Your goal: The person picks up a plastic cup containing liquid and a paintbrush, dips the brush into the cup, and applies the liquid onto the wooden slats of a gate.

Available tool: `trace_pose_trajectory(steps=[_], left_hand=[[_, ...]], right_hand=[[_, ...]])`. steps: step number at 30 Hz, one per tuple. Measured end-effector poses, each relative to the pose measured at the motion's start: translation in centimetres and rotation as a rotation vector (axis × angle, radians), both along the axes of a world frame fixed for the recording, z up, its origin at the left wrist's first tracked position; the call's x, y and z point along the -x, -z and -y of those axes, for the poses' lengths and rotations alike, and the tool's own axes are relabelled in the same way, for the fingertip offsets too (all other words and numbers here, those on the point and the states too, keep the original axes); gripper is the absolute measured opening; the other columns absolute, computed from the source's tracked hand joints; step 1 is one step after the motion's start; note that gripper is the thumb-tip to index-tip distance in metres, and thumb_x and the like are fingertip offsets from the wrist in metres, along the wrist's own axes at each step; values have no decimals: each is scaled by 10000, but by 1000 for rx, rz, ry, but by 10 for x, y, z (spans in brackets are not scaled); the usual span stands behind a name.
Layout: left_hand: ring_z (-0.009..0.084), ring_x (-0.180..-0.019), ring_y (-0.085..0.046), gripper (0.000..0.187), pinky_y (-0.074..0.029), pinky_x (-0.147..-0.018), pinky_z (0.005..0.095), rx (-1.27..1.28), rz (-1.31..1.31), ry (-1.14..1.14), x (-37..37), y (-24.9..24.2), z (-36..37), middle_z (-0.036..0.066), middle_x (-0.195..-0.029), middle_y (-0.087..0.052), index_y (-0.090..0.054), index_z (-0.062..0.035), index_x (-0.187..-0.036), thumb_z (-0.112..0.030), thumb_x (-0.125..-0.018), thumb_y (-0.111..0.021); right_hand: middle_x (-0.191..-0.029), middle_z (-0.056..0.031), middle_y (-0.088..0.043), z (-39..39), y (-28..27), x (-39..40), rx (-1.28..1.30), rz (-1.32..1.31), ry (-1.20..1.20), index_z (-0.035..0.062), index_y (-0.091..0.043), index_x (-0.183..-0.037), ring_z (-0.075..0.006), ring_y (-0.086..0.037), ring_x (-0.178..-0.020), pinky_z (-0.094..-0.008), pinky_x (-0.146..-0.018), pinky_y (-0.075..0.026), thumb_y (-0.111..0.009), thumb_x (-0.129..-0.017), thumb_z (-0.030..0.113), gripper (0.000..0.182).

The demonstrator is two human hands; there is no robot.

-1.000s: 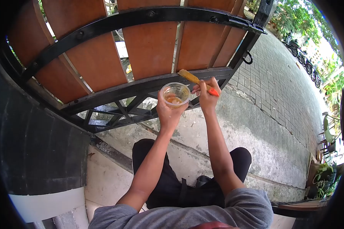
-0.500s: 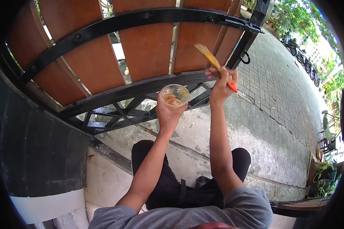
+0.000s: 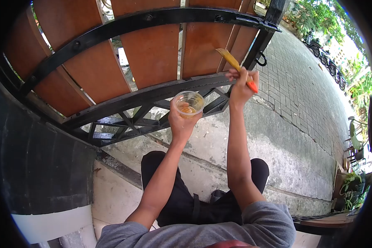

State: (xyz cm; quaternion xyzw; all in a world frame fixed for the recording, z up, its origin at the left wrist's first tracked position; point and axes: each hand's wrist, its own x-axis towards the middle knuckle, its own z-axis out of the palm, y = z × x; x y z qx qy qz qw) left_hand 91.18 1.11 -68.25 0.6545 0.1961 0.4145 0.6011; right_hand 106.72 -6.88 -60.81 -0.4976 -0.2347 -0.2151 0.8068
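Observation:
A clear plastic cup (image 3: 189, 99) with a little amber liquid in the bottom rests in my left hand (image 3: 182, 124), its fingers wrapped round the side. My right hand (image 3: 244, 89) grips a paintbrush (image 3: 231, 60) by its handle, whose orange end sticks out below the palm. The bristles point up and left, overlapping one of the brown wooden slats (image 3: 205, 49) of the gate in this view. Both hands are in front of the gate's black metal frame (image 3: 153, 96), the cup lower and to the left of the brush.
A dark panel (image 3: 45, 153) stands at the left. Concrete floor (image 3: 277, 144) runs under the gate to grey paving (image 3: 293, 87) on the right. Parked motorcycles (image 3: 324, 60) line the far edge, and potted plants (image 3: 353, 190) stand at the lower right.
The brush has shifted slightly right, its bristles now over the slat at a slightly different angle. My left hand keeps the cup in place. The gate sits a little further left in view.

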Motion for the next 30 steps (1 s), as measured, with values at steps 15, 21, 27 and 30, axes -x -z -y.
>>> trace_pose_trajectory(steps=[15,21,27,30], left_hand=[[159,-932,-601,680,-538,-826,286,-7,-32,16,-7,2,4,84,-1009,-582,-484,-32,-1202,-68,-648,-878],[169,-922,-618,678,-539,-809,296,22,-19,22,-12,5,2,93,-1016,-589,-487,-28,-1209,-63,-648,-865],[167,-922,-614,683,-537,-807,298,54,-22,45,-11,8,7,86,-1003,-585,-485,-26,-1218,-56,-646,-857],[164,-921,-611,693,-534,-818,296,101,-21,46,-8,8,6,83,-1004,-580,-481,-28,-1226,-46,-643,-856]], right_hand=[[-727,-166,-667,-1,-31,0,-105,148,-69,35,-394,-857,-182,-656,-594,-257,-525,-477,-507,-981,38,167],[-721,-147,-666,11,69,22,91,-268,21,39,-423,-816,-140,-654,-599,-233,-495,-476,-524,-976,46,189],[-730,-157,-663,-30,-54,14,-91,-20,-94,38,-399,-828,-169,-668,-610,-242,-515,-481,-520,-982,55,196],[-726,-156,-660,-36,-61,20,-190,107,-154,40,-397,-840,-164,-661,-608,-239,-530,-482,-519,-985,57,190]])
